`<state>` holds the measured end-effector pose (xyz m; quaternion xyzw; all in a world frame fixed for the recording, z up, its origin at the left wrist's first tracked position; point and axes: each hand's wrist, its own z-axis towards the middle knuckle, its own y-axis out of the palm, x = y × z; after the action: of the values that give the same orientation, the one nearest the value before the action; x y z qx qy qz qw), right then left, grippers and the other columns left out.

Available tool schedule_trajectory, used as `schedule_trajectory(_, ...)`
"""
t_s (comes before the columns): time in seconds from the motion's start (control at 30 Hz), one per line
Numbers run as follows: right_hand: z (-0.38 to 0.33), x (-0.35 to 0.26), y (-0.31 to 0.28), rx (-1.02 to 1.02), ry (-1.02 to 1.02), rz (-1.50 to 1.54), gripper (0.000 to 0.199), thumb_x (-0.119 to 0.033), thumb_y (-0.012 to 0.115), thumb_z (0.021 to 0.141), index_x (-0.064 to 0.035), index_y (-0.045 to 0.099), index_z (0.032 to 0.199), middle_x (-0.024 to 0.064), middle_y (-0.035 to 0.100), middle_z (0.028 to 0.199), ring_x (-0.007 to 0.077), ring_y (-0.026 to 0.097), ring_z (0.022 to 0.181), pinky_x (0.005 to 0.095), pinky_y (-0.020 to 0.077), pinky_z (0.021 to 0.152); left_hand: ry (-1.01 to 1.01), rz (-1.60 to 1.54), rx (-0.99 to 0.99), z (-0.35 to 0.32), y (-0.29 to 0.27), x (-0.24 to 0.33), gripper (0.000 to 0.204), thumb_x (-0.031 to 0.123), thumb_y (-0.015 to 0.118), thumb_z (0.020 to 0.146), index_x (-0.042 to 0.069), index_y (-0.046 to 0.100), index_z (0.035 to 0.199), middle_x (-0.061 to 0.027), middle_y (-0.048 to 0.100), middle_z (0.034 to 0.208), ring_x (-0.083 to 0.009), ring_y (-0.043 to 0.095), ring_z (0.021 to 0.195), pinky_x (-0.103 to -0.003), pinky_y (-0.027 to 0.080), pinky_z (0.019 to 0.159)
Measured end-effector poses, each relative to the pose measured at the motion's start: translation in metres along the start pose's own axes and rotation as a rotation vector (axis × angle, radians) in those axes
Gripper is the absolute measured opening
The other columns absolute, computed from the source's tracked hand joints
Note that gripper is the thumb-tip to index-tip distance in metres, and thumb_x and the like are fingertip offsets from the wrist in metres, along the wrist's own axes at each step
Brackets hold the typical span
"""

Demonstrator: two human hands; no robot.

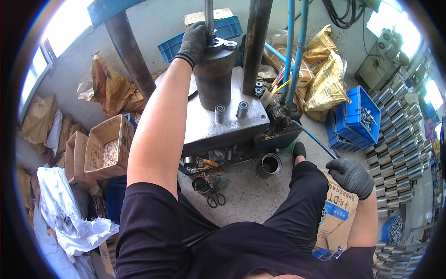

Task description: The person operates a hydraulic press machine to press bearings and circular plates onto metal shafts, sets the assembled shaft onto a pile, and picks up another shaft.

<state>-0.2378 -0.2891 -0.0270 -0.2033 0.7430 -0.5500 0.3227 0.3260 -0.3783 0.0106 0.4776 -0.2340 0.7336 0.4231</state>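
My left hand (194, 43), in a dark grey glove, is closed beside the upright steel rod (209, 14) of a press. Its fingertips reach a small metal piece at the rod's lower end, partly hidden by the hand. Just below lies a shiny metal link (225, 43) with a ring end, on top of a thick dark steel cylinder (213, 81). The cylinder stands on the steel press table (200, 132), with two stacks of bearings, a left one (219, 113) and a right one (242, 109), in front. My right hand (351, 177), gloved too, is closed around the end of a lever (316, 138).
Dark press columns (257, 46) and blue pipes (299, 46) rise behind the table. Blue crates (360, 116) and stacked metal tubes (395, 139) are at right. Open cartons (109, 146) stand at left. Scissors (216, 200) and a metal can (268, 165) are on the floor.
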Motion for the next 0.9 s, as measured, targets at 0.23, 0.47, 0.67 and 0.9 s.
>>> schedule_trajectory(0.23, 0.0, -0.004, 0.0, 0.19, -0.035, 0.085, 0.026, -0.015, 0.065, 0.089, -0.0016, 0.074, 0.109, 0.0215, 0.073, 0.093, 0.0388, 0.071, 0.088, 0.0438, 0.056, 0.081, 0.002, -0.053, 0.0, 0.003, -0.001, -0.003, 0.025, 0.01, 0.048, 0.092, 0.002, 0.07, 0.1, -0.0078, 0.067, 0.081, -0.0162, 0.063, 0.068, -0.029, 0.052, 0.064)
schedule_trajectory(0.47, -0.001, 0.0, 0.005, 0.3, -0.036, 0.117, 0.02, -0.016, 0.067, 0.089, -0.0045, 0.074, 0.104, 0.0202, 0.072, 0.085, 0.0394, 0.07, 0.083, 0.0457, 0.0553, 0.077, -0.002, -0.022, -0.009, 0.009, 0.001, -0.01, 0.023, 0.009, 0.048, 0.09, 0.002, 0.069, 0.092, -0.0083, 0.066, 0.077, -0.0166, 0.062, 0.066, -0.03, 0.051, 0.063)
schedule_trajectory(0.67, 0.0, 0.001, -0.003, -0.01, -0.043, -0.024, 0.024, -0.015, 0.065, 0.09, -0.0025, 0.074, 0.108, 0.0212, 0.073, 0.095, 0.0374, 0.071, 0.091, 0.044, 0.0559, 0.082, -0.001, -0.016, -0.013, 0.009, -0.003, -0.011, 0.024, 0.008, 0.047, 0.09, 0.003, 0.069, 0.093, -0.0085, 0.066, 0.077, -0.0171, 0.062, 0.066, -0.03, 0.052, 0.064)
schedule_trajectory(0.9, -0.001, -0.006, 0.003, 0.33, -0.039, 0.133, 0.021, -0.012, 0.067, 0.089, -0.0013, 0.073, 0.106, 0.0201, 0.073, 0.094, 0.0378, 0.071, 0.089, 0.0444, 0.056, 0.08, -0.01, -0.066, -0.021, 0.007, 0.0, -0.008, 0.024, 0.01, 0.047, 0.092, 0.003, 0.07, 0.097, -0.008, 0.067, 0.083, -0.017, 0.064, 0.07, -0.029, 0.053, 0.066)
